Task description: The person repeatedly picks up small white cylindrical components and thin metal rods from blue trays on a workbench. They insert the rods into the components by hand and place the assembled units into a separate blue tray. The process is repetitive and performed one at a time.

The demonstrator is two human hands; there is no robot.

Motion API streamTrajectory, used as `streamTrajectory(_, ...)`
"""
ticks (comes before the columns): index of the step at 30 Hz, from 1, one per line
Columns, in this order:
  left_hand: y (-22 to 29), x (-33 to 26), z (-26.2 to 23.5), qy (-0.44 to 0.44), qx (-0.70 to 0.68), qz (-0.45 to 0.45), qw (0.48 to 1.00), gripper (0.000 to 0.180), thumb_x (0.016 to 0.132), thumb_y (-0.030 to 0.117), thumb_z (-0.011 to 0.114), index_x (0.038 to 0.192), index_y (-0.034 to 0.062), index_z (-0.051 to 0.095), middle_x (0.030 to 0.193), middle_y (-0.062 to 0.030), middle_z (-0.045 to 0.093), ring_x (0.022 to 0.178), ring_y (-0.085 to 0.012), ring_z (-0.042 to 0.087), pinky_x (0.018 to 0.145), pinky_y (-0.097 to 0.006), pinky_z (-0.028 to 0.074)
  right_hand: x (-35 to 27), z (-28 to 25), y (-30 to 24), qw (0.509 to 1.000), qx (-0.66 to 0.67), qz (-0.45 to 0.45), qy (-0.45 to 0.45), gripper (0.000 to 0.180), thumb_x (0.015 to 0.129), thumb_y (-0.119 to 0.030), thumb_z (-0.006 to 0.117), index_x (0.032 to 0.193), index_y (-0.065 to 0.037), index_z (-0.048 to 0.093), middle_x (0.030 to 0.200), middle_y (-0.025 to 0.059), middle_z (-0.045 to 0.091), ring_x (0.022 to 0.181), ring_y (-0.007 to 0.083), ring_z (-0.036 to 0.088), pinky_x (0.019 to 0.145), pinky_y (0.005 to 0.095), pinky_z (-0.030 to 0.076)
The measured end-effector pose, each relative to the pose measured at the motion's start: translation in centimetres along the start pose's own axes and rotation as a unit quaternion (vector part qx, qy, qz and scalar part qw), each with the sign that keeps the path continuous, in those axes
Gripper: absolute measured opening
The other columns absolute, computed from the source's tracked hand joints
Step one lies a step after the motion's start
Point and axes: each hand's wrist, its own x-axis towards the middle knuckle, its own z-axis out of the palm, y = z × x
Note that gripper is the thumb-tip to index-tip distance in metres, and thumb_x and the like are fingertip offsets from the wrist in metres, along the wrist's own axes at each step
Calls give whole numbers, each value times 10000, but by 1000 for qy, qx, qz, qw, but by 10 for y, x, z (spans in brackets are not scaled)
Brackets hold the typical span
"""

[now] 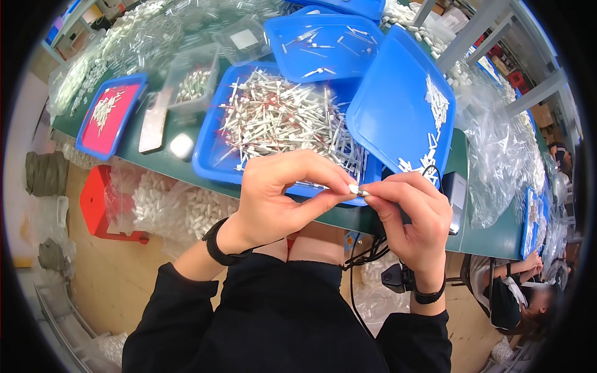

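Note:
In front of me, over the table's near edge, both hands meet at their fingertips. My left hand (273,189) pinches the left end of a small white plastic piece (354,188). My right hand (413,211) pinches its other end, where a greenish bit shows. The fingers hide most of the piece, so its exact kind cannot be made out. Just beyond the hands sits a blue tray (202,152) heaped with thin white stick-like parts (280,118), some with reddish bits. A tilted blue tray (392,118) with a few white parts rests against its right side.
Left of the heaped tray are a phone (154,121), a white rounded case (182,146), a clear bin (194,78) and a red-lined tray (112,118). Another blue tray (323,50) lies behind. A red stool (99,205) stands below left; another person (516,292) sits at right.

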Motion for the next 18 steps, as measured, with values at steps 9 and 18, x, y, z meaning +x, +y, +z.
streamTrajectory(9,7,4,-15,-19,59,74,995,145,682,-117,707,769,-23,640,781,-140,675,762,-249,678,685,-318,546,5,5,-4,999,42,5,-29,125,716,12,699,822,-32,649,712,57,643,601,188,588,506,281,454)
streamTrajectory(18,14,4,-23,-21,51,49,997,141,678,-113,712,765,-23,645,763,-137,676,760,-245,680,682,-313,551,9,10,-6,998,17,-65,-16,166,695,18,705,831,-29,622,700,41,615,531,169,541,456,272,425)
